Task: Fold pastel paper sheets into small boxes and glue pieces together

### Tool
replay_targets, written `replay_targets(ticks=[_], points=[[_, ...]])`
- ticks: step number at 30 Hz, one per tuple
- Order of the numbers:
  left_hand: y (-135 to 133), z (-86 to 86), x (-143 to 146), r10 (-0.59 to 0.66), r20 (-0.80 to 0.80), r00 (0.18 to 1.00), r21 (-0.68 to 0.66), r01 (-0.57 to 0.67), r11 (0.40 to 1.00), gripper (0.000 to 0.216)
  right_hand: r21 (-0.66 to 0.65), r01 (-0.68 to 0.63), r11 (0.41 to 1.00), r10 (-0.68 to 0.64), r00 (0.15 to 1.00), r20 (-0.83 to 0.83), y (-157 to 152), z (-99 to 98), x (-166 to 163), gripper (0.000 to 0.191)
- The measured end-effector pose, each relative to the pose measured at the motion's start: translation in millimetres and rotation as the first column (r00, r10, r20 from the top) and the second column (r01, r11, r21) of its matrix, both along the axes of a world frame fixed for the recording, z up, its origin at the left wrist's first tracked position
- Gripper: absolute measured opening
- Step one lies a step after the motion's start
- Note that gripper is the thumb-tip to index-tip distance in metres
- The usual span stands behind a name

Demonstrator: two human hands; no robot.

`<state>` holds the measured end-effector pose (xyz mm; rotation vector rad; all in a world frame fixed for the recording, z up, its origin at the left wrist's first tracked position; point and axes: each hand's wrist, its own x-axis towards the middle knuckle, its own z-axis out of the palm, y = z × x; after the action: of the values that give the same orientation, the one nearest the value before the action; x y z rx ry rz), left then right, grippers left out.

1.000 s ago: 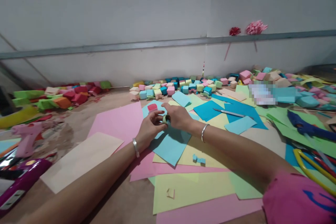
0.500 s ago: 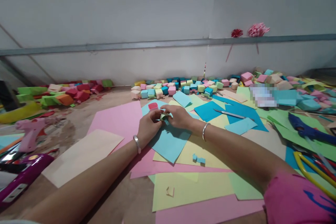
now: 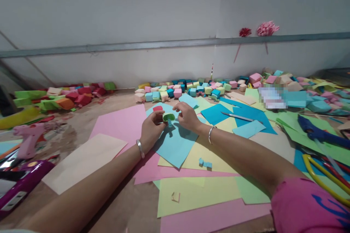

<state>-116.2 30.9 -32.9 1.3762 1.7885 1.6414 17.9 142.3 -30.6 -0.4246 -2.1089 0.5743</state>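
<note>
My left hand (image 3: 153, 127) pinches a small hollow green paper piece (image 3: 168, 116) between thumb and fingers. A tiny zigzag blue paper strip (image 3: 170, 123) hangs from its near side. Just to the right, my right hand (image 3: 188, 117) is apart from the piece, its bent index finger and thumb separated with nothing visible between them. Both hands are above a light blue sheet (image 3: 176, 149). A small red object (image 3: 158, 108), perhaps a lid, shows behind my left fingers. Closer to me, a folded blue paper bit (image 3: 205, 164) lies on a yellow sheet.
Small paper cubes (image 3: 177, 93) line the back, with red and green ones (image 3: 82, 98) at left. A craft knife (image 3: 240, 117) lies on blue paper. Dark blue-handled scissors (image 3: 314, 131) are at right. A pink glue gun (image 3: 28, 138) and a purple stapler-like tool (image 3: 27, 185) are at left.
My right hand has let go of the green paper piece and drawn back slightly to the right. The piece, kept in my left hand, now shows its hollow opening. The view has shifted slightly.
</note>
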Motion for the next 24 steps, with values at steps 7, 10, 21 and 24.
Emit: replay_targets(ticks=[7,10,21,24], points=[[-1,-0.1,0,0.021,-0.118,0.993,-0.012,-0.022,1.000,0.043,0.005,-0.041,0.999,0.041,0.998,-0.039,-7,2.6,1,0.027],[-1,0.6,2,0.009,-0.184,0.983,-0.017,-0.013,1.000,0.043,0.009,-0.032,0.999,0.031,0.997,0.069,-9,2.0,0,0.039],[-1,-3.4,2,-0.018,-0.331,0.944,-0.020,0.012,1.000,0.044,0.054,0.039,0.998,-0.054,0.948,0.312,-11,4.9,2,0.045],[-1,-3.1,3,-0.005,-0.367,0.930,0.001,0.006,1.000,0.043,0.040,0.020,0.999,-0.031,0.951,0.307,-10,6.9,3,0.054]])
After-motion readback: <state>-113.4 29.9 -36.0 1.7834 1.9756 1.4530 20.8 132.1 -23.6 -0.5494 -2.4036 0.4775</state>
